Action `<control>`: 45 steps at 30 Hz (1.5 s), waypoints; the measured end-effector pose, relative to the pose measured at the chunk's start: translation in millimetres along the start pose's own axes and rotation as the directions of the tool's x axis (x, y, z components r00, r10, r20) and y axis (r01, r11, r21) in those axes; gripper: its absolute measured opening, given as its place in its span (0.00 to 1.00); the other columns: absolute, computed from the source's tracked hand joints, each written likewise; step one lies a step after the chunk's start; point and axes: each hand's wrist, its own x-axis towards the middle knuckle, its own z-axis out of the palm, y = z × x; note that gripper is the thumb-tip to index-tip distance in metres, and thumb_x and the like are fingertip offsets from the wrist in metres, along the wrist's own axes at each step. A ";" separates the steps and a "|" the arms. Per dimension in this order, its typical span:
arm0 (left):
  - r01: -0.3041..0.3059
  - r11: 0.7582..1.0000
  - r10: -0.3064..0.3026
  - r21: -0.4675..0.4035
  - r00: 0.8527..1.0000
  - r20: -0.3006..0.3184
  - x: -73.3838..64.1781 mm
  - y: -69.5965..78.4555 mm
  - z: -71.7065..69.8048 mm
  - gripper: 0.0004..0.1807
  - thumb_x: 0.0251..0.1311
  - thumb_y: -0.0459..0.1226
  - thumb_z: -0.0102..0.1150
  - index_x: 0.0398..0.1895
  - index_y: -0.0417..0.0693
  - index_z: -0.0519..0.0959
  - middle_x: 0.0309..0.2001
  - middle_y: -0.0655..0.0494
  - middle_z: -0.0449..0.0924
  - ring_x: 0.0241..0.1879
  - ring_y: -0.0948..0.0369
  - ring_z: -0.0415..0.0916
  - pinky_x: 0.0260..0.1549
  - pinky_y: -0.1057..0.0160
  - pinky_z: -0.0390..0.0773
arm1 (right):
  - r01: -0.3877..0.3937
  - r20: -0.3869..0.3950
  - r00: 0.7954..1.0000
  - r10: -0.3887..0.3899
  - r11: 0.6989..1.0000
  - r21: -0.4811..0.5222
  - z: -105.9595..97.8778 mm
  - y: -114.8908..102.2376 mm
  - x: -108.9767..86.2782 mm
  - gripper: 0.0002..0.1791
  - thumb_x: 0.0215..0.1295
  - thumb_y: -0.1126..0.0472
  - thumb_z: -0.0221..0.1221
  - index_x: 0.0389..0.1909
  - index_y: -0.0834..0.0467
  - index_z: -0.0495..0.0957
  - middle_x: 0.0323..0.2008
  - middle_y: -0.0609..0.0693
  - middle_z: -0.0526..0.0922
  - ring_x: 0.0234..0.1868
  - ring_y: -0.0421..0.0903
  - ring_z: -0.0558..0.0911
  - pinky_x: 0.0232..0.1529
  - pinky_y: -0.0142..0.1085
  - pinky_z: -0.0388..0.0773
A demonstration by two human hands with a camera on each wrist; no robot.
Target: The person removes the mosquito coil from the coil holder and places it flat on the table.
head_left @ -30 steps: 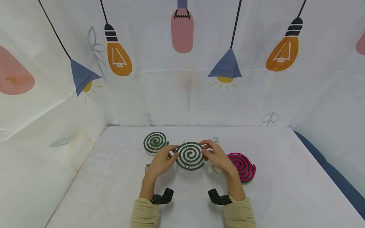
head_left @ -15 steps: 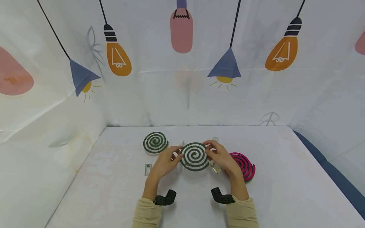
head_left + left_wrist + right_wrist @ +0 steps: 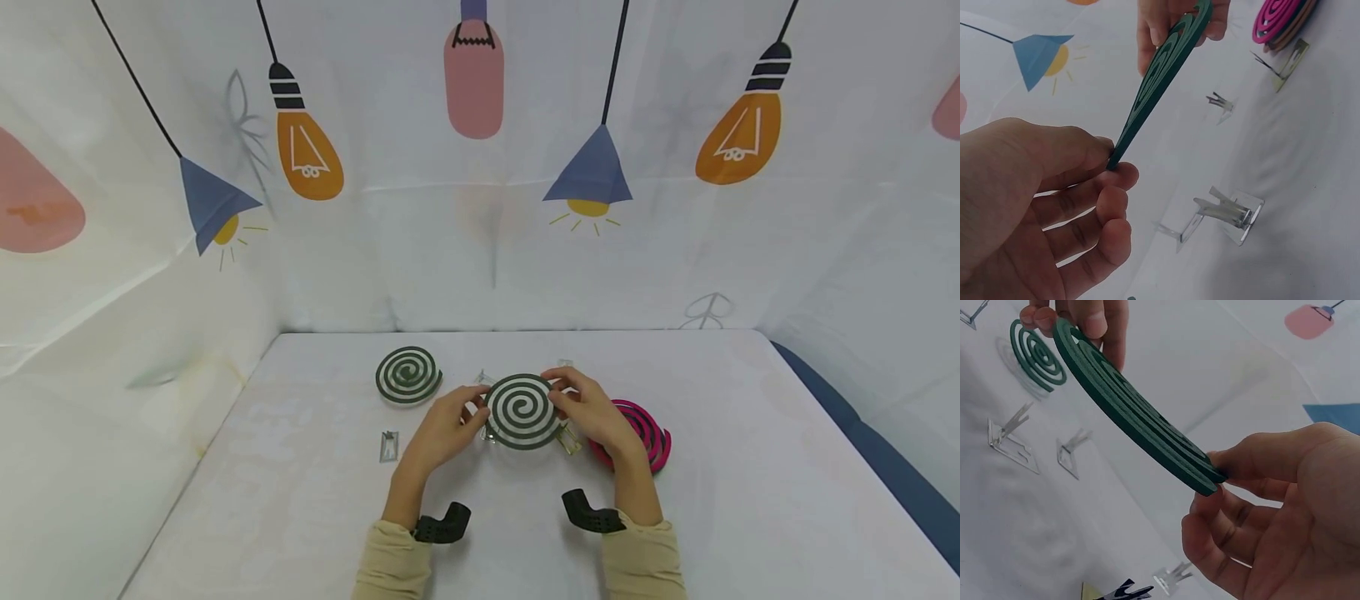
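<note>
A green mosquito coil (image 3: 522,445) is held above the table between two hands. My left hand (image 3: 447,422) pinches its left rim between thumb and fingertips. On the opposite rim, my right hand (image 3: 590,410) pinches it the same way. The wrist views show the coil (image 3: 1124,419) nearly edge-on and tilted, with its spiral rings close together. Beneath and around it stand small metal coil stands (image 3: 1225,212) with upright prongs, partly hidden by the coil in the head view. A gold-coloured stand (image 3: 569,439) lies just below my right hand.
Another green coil (image 3: 408,397) is at the back left of the white table (image 3: 300,500). A magenta-and-dark coil stack (image 3: 651,433) lies at the right, partly behind my right forearm. One silver stand (image 3: 388,447) sits left of my left hand. A printed cloth (image 3: 420,250) rises behind.
Both hands have shifted slightly to the right, carrying the green coil along. The silver stand at the left has come into full view, and the right forearm now covers more of the magenta coil.
</note>
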 end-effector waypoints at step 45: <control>0.026 1.000 -0.026 -0.012 0.999 -0.020 14.6 19.7 44.2 0.19 0.63 0.36 0.55 0.57 0.42 0.75 0.33 0.56 0.79 0.26 0.69 0.65 0.26 0.72 0.66 | 0.019 -0.095 0.995 -0.027 0.997 -0.081 -32.2 21.0 -10.5 0.17 0.68 0.64 0.52 0.57 0.61 0.70 0.44 0.62 0.74 0.33 0.42 0.77 0.35 0.36 0.78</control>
